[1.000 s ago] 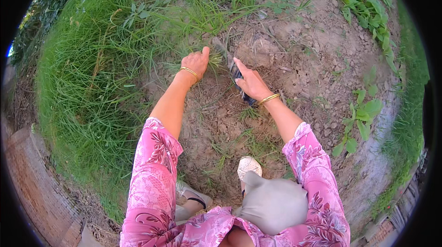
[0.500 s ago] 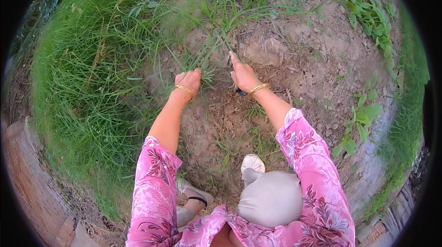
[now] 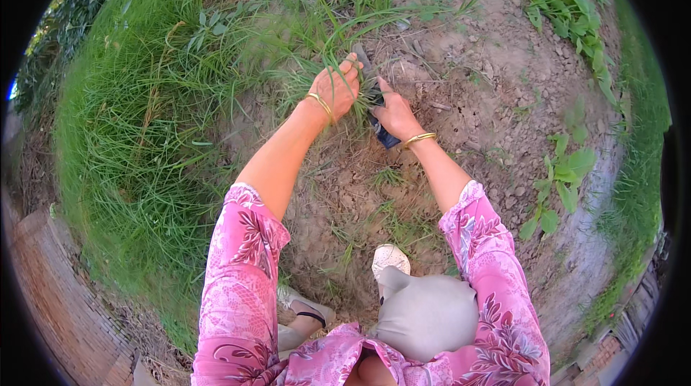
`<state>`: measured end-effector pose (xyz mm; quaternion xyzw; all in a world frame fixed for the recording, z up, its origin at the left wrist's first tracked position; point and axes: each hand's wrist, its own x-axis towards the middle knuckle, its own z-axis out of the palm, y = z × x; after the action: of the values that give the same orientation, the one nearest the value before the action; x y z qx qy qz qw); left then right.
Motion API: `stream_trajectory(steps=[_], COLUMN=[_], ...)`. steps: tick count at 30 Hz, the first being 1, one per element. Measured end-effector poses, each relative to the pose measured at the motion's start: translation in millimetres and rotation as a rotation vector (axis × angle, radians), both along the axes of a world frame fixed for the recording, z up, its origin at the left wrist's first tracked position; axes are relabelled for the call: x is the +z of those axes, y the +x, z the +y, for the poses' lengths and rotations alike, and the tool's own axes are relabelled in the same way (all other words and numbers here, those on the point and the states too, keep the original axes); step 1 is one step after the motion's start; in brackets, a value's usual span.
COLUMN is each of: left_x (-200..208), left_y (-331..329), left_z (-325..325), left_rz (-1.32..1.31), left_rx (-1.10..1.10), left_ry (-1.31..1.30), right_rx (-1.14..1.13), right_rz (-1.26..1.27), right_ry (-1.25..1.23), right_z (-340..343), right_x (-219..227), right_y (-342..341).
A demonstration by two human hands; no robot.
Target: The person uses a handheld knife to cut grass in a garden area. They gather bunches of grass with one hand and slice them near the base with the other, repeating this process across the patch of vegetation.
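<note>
My left hand is closed around a clump of green grass, its long blades spreading out past the fingers. Just to the right, my right hand grips a hand tool with a dark handle. A flat grey blade shows beyond my left fingertips and seems to belong to this tool, though the join is hidden. Both hands are close together, low over brown soil at the edge of the grass.
Thick tall grass covers the left side. Broad-leaved plants grow at the far right, with another leafy plant nearer. My shoe stands on the soil below my hands. Brick paving lies at the lower left.
My left hand has moved up and to the right, beside the tool. My right hand has shifted slightly right and down, and more of the dark handle shows.
</note>
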<state>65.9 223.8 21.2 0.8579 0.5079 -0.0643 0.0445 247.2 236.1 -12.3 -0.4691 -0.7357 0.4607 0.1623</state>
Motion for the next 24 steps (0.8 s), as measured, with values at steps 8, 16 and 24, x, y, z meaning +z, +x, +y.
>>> stream_trajectory(steps=[8,16,24], left_x=[37,-4,-31], left_y=[-13,-53,-63], left_z=[70,45,0], left_rz=[0.346,0.064,-0.141], left_rx=[0.245,0.356,0.577], left_ry=[-0.414,-0.416,-0.308], right_rx=[0.068,0.050,-0.040], right_rz=[-0.179,-0.176,-0.223], right_ry=[-0.173,-0.187,-0.223], right_z=[14,32,34], right_x=[16,-4,-25], right_y=[-9,-34,-78])
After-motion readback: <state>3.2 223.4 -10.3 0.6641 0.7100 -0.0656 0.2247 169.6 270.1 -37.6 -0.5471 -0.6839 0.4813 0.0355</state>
